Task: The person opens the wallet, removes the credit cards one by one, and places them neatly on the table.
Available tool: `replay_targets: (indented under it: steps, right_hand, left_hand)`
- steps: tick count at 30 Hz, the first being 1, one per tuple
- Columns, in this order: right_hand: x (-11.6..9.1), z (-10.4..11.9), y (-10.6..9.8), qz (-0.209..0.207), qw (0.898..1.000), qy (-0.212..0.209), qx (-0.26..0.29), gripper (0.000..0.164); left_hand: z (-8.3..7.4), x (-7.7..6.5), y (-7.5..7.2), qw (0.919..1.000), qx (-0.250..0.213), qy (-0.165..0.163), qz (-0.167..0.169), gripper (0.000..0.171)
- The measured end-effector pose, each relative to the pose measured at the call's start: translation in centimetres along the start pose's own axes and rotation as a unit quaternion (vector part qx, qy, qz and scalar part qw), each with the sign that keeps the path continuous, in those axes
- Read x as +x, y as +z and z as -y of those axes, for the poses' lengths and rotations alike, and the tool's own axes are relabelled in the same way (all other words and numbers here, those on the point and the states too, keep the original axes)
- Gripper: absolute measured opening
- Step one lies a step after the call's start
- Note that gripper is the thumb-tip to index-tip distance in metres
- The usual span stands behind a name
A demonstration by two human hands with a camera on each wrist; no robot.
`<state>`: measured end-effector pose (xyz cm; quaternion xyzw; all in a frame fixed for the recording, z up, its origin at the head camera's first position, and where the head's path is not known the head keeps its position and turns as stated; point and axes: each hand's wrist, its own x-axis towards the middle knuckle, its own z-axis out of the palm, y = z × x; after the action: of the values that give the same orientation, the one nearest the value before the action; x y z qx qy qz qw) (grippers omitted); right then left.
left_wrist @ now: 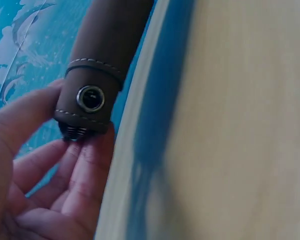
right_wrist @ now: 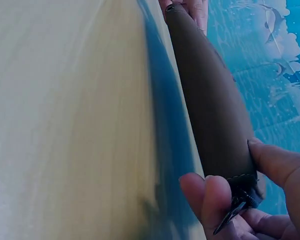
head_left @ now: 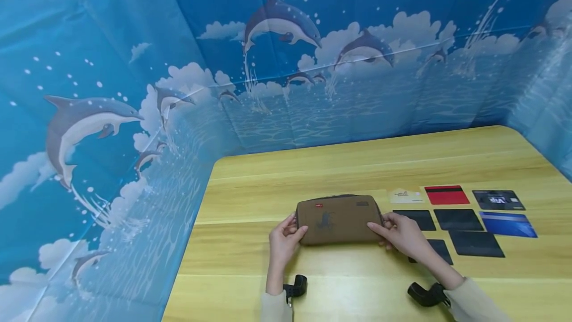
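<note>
A brown zip wallet (head_left: pixel 339 227) with a small red tag and a dark printed figure is held by both hands over the wooden table. My left hand (head_left: pixel 285 237) grips its left end, thumb on the front face. In the left wrist view that end of the wallet (left_wrist: pixel 100 60) shows a round metal snap and pale stitching. My right hand (head_left: pixel 404 232) holds the other end, thumb on the front and fingers behind. A dark zipper pull (right_wrist: pixel 235 212) hangs by the right fingers in the right wrist view. The wallet's inside is hidden.
Several cards lie to the right on the table (head_left: pixel 241 262): a cream card (head_left: pixel 405 196), a red card (head_left: pixel 447 196), a black VIP card (head_left: pixel 498 200), a blue card (head_left: pixel 508 224) and dark cards (head_left: pixel 476 244). A blue dolphin-print sheet (head_left: pixel 178 39) surrounds the table.
</note>
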<state>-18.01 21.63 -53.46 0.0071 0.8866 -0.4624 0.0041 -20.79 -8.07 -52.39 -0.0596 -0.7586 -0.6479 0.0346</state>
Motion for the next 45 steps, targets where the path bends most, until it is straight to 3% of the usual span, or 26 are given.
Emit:
replay_targets:
  steps: [2,9,16,21,37,45]
  right_hand:
    - [0.3,0.2,-0.1,-0.004,1.0,-0.006,-0.015,0.043]
    - [1.0,0.6,-0.2,-0.005,0.999,-0.002,-0.036,0.049]
    - [1.4,0.2,-0.3,-0.003,0.997,0.002,-0.075,0.05]
    - [1.4,0.0,-0.5,0.002,0.996,0.0,-0.09,0.048]
    - [1.4,0.3,-0.7,0.021,0.993,0.008,-0.115,0.046]
    - [1.7,0.0,-0.4,0.003,0.99,-0.001,-0.143,0.045]
  left_hand:
    - [-0.4,0.3,-0.2,0.9997,0.02,0.0,0.01,0.045]
    - [2.9,2.5,-0.1,0.9959,0.089,0.0,0.014,0.047]
    - [3.4,2.7,0.8,0.9941,0.106,-0.015,0.015,0.05]
    - [3.7,2.7,1.1,0.9924,0.122,-0.008,0.013,0.05]
    - [3.6,2.7,1.3,0.9893,0.142,-0.026,0.02,0.047]
    - [3.5,2.8,1.3,0.9876,0.152,-0.034,0.019,0.045]
